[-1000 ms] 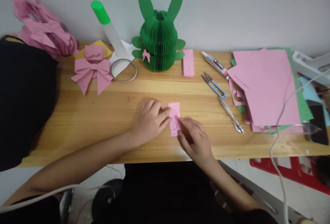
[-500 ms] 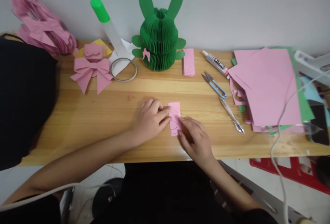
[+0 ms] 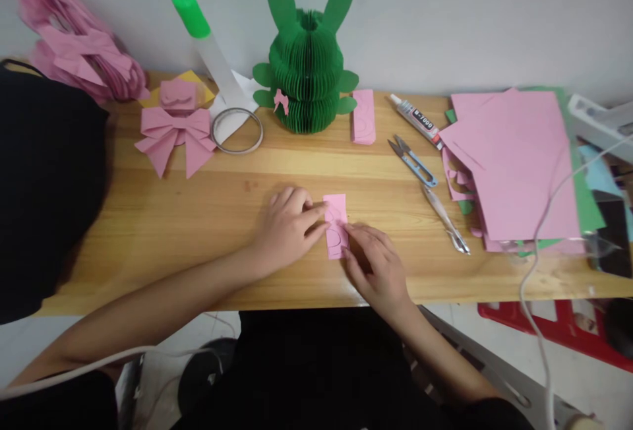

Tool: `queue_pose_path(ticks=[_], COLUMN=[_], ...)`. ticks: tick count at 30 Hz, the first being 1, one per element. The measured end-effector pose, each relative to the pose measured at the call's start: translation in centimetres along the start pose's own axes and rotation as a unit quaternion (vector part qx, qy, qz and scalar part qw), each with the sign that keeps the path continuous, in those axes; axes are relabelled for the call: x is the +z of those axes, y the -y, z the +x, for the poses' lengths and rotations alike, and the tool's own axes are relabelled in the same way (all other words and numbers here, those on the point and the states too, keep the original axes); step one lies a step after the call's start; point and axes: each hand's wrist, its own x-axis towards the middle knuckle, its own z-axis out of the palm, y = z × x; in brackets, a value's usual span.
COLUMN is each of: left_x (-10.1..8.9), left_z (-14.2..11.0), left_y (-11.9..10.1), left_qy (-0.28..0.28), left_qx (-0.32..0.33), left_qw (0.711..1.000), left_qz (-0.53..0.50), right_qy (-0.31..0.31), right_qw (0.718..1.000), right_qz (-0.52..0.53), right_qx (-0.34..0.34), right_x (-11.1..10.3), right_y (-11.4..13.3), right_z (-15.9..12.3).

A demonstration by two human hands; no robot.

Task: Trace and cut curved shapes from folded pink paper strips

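Observation:
A small pink paper rectangle with curved lines drawn on it lies near the table's front edge. At its left edge, my left hand pinches it with thumb and index finger, the other fingers curled. On the opposite edge the thumb and fingertips of my right hand grip it. Behind them stands a green honeycomb-paper rabbit with a little pink bow on its side. A stack of similar pink rectangles sits right of the rabbit.
Blue thread snips, a glue tube and a pen lie to the right, beside pink paper sheets. Leftward are a tape ring, a pink paper bow, a green-capped tube and a black bag.

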Motion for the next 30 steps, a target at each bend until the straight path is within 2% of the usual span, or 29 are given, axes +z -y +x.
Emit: queue_pose_path(ticks=[16, 21, 30], left_x=[0.09, 0.19, 0.22], left_z=[0.15, 0.14, 0.19], left_y=[0.22, 0.29, 0.48], left_qy=[0.015, 0.002, 0.005], left_qx=[-0.008, -0.008, -0.017], left_qw=[1.000, 1.000, 0.999], left_qz=[-0.026, -0.028, -0.046], right_qy=[0.003, 0.007, 0.001], right_qw=[1.000, 1.000, 0.999], right_qz=[-0.009, -0.006, -0.022], right_qx=[0.005, 0.015, -0.032], right_x=[-0.14, -0.12, -0.01], right_y=[0.15, 0.11, 0.03], right_z=[0.16, 0.00, -0.22])
